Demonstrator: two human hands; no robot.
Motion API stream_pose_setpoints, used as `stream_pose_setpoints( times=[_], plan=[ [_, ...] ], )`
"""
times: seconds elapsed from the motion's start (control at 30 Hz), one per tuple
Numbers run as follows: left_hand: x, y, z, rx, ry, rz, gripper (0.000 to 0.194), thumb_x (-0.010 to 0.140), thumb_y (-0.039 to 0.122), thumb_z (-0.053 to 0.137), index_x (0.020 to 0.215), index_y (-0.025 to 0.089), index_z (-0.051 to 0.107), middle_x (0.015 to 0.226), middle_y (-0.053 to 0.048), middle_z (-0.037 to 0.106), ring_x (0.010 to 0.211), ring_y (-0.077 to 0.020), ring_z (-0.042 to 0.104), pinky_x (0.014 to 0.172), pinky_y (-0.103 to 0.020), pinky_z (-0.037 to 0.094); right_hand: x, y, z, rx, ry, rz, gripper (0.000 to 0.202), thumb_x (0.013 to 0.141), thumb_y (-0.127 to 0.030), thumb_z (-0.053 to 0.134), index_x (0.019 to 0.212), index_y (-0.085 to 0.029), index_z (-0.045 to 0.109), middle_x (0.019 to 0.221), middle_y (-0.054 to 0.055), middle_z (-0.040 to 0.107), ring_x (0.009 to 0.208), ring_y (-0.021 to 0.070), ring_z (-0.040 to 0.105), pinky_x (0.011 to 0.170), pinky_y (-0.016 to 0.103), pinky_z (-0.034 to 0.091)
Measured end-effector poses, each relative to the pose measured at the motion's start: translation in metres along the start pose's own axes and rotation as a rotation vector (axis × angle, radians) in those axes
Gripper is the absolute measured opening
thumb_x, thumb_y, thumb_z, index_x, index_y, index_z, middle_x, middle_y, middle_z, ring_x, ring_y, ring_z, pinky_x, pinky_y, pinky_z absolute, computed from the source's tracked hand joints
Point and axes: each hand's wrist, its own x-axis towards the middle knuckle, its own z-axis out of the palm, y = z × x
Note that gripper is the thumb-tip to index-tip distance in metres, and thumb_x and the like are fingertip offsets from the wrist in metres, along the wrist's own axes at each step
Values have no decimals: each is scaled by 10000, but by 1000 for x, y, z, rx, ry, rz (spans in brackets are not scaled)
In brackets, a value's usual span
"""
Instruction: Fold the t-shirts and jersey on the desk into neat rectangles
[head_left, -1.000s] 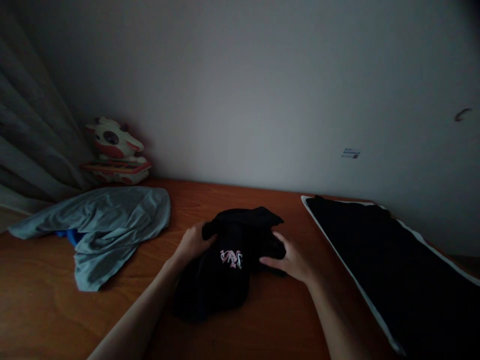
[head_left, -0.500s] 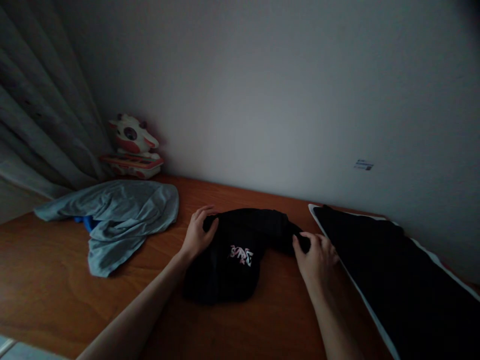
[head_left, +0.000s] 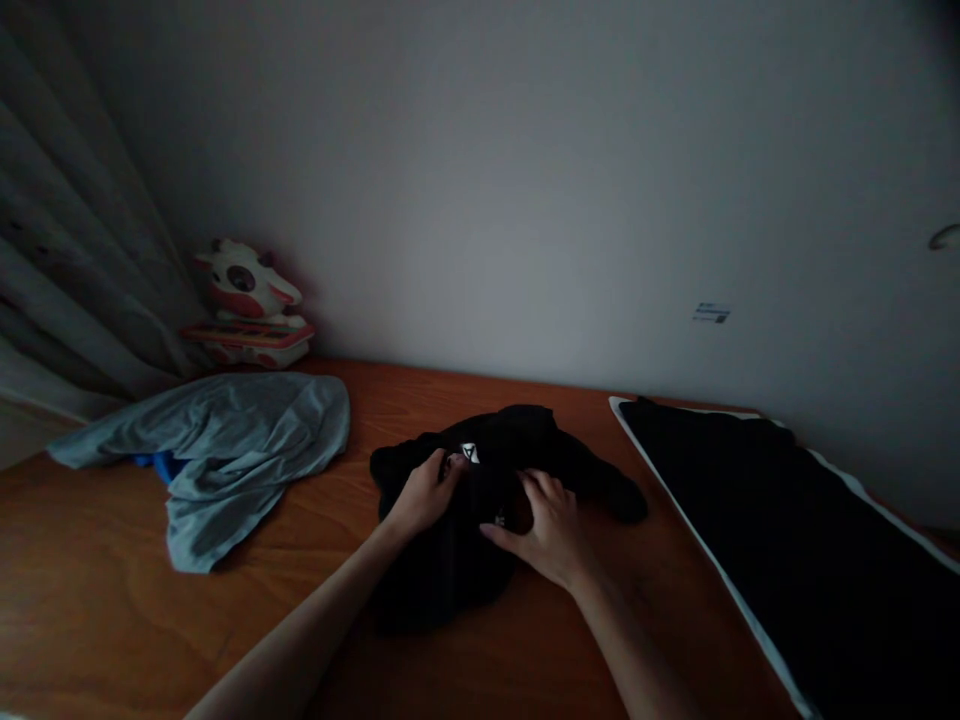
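Note:
A black garment [head_left: 442,585] lies bunched on the wooden tabletop in front of me, with a sleeve-like part reaching out to the right. Part of its pale print and a small white patch show between my hands. My left hand [head_left: 424,495] is closed on the fabric beside the white patch, its fingertips partly hidden in the dark cloth. On the other side, my right hand [head_left: 547,525] grips a raised fold of the same garment between thumb and fingers. Dim light hides most of the folds.
A grey cloth [head_left: 259,430] lies at the left with something blue [head_left: 166,466] under it. Behind it stands a cow-shaped toy keyboard [head_left: 251,310] near the curtain [head_left: 67,230]. A black cloth with white edges [head_left: 787,540] is spread at the right. A wall [head_left: 487,200] closes the back.
My right hand has left the sleeve-like end and come inward to the garment's middle. My left hand has moved slightly right and nearer. The print is now mostly covered by folded fabric.

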Motion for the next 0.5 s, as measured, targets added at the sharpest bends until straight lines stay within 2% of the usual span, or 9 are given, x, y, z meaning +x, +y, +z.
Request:
stream_pose_setpoints(
  times=[0.07, 0.13, 0.2, 0.23, 0.3, 0.33, 0.43, 0.5],
  plan=[
    [-2, 3, 9, -355, -19, -168, 493, 881, 695, 547, 901, 217, 665, 849, -80, 747, 862, -275, 712, 797, -378, 554, 1, 2, 4, 75, -10, 70, 669, 725, -618, 776, 1269, -239, 688, 1283, 165, 681, 1203, 420, 614, 1018, 580, 461],
    [-4, 7, 18, -652, -33, -297, 492, 862, 690, 587, 932, 211, 678, 871, -96, 760, 883, -279, 718, 790, -383, 568, 4, 6, 8, 190, -43, 142, 470, 791, -562, 719, 1151, -261, 730, 1154, 144, 741, 1093, 386, 686, 928, 524, 525],
    [-7, 12, 23, -813, 42, -335, 458, 837, 645, 649, 970, 208, 682, 918, -95, 764, 909, -266, 720, 807, -370, 573, 7, 14, 8, 296, -26, 161, 324, 846, -508, 637, 1034, -266, 743, 1021, 114, 777, 979, 348, 732, 852, 472, 553],
    [-8, 15, 23, -845, 105, -311, 448, 821, 626, 677, 986, 210, 679, 946, -85, 762, 920, -253, 717, 817, -355, 571, 10, 19, 6, 336, 26, 165, 308, 855, -499, 609, 999, -260, 737, 980, 105, 783, 943, 333, 741, 837, 456, 556],
    [-11, 18, 20, -799, 198, -194, 439, 792, 614, 712, 971, 216, 667, 961, -52, 751, 914, -221, 704, 814, -318, 561, 15, 31, 1, 415, 202, 200, 361, 838, -530, 597, 1004, -231, 712, 973, 110, 784, 921, 313, 741, 828, 435, 561],
    [-14, 20, 16, -721, 193, -118, 431, 793, 624, 708, 922, 216, 657, 922, -37, 743, 872, -207, 694, 784, -301, 554, 18, 38, -2, 459, 310, 239, 412, 826, -553, 594, 1037, -213, 695, 1002, 122, 782, 933, 306, 738, 829, 425, 565],
    [-20, 21, 4, -388, 16, 89, 508, 895, 680, 545, 709, 211, 601, 708, -31, 686, 667, -176, 623, 661, -293, 515, 26, 61, -11, 568, 575, 425, 502, 821, -582, 544, 1107, -187, 662, 1086, 149, 773, 983, 295, 730, 818, 397, 574],
    [-20, 19, -2, -193, -9, 199, 524, 948, 650, 464, 702, 211, 607, 718, -54, 690, 677, -189, 623, 697, -319, 521, 31, 76, -16, 630, 651, 535, 506, 841, -583, 487, 1096, -188, 677, 1060, 135, 783, 982, 292, 734, 804, 394, 581]
  ],
)
